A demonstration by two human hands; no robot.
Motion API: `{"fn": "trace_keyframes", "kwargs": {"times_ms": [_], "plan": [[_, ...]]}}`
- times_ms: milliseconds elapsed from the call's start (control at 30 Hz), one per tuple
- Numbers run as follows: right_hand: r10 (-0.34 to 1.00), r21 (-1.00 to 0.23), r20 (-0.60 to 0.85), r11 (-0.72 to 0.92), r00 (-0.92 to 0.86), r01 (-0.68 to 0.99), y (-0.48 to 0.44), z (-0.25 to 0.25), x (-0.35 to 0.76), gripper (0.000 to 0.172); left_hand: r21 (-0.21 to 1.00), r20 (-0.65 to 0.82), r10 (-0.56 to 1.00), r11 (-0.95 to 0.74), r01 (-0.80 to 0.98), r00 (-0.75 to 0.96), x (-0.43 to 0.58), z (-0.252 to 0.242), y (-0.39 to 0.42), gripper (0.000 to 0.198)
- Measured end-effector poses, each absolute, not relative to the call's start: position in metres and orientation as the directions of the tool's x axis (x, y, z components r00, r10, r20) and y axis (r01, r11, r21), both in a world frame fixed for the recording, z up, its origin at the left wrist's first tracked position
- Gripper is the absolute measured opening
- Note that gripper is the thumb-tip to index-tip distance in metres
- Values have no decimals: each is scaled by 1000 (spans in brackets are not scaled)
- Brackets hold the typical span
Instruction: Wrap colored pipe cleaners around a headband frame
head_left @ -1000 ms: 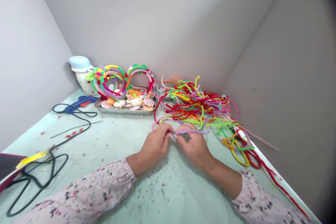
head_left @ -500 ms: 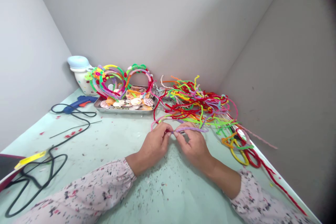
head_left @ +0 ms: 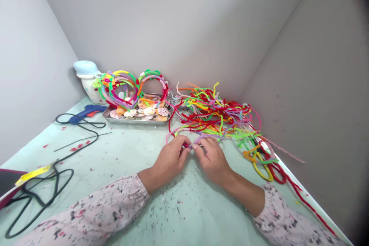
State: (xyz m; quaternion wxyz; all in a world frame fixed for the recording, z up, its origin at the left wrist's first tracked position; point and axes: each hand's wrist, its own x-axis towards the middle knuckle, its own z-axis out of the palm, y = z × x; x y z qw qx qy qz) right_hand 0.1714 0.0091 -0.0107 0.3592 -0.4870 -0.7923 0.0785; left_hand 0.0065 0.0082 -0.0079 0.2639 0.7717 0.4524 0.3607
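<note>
The left hand point(head_left: 170, 160) and right hand point(head_left: 212, 158) are both closed in a fingertip pinch, seemingly to keep a red chenille stem point(head_left: 186, 145) and a lilac chenille stem point(head_left: 206, 137) joined, above the mint-green tabletop point(head_left: 121, 150), just before the tangled pile of pipe cleaners point(head_left: 213, 113).
</note>
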Motion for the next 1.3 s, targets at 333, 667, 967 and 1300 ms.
{"fn": "trace_keyframes", "kwargs": {"times_ms": [333,667,967,1300], "plan": [[836,-489,470,514,-283,705,11,-10,170,21,713,350,872,-485,505,343,7,-10,10,11],[844,-510,455,509,-286,693,12,-10,171,21,702,339,868,-490,517,363,6,-10,11,11],[845,-546,490,488,-213,681,10,-9,170,16,729,334,887,-458,508,320,6,-9,12,10],[817,-504,526,524,-238,686,11,-9,171,14,747,311,901,-429,508,303,6,-8,10,10]]}}
